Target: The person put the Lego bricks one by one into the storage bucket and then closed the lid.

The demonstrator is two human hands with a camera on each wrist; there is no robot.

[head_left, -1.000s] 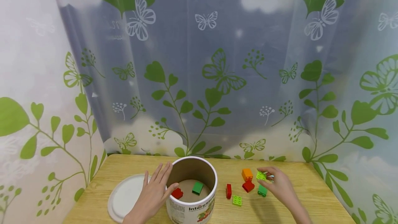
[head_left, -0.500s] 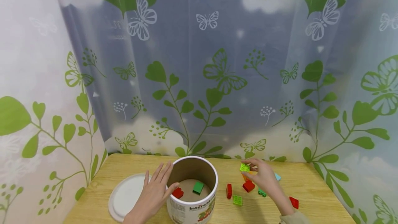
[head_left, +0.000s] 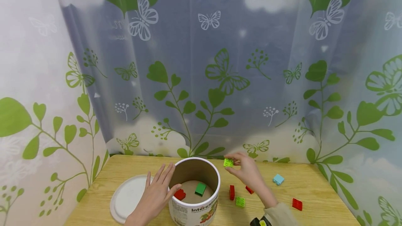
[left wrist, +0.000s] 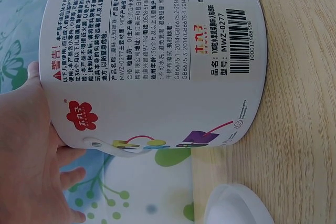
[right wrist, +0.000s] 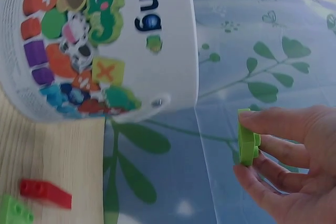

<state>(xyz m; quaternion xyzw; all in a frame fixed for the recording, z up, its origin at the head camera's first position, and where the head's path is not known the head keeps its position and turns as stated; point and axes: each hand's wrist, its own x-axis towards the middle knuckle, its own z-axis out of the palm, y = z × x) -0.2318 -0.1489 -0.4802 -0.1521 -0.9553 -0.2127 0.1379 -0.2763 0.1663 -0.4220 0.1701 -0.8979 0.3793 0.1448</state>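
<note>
My right hand pinches a lime-green toy brick between thumb and fingertips, just right of a white bucket's rim. In the right wrist view the lime-green brick is seen edge-on, its studs toward the palm. My left hand rests with straight, spread fingers at the left rim of the white bucket. The left wrist view shows that hand against the bucket's labelled side. Inside the bucket lie a red brick and a green brick.
On the wooden table lie a red brick, a second lime-green brick, a light-blue brick and another red brick. My right forearm partly hides one more red brick. A white lid lies left of the bucket.
My right hand has carried the lime-green brick leftward from above the loose bricks to near the bucket's rim, uncovering the light-blue brick. The left hand has stayed in place.
</note>
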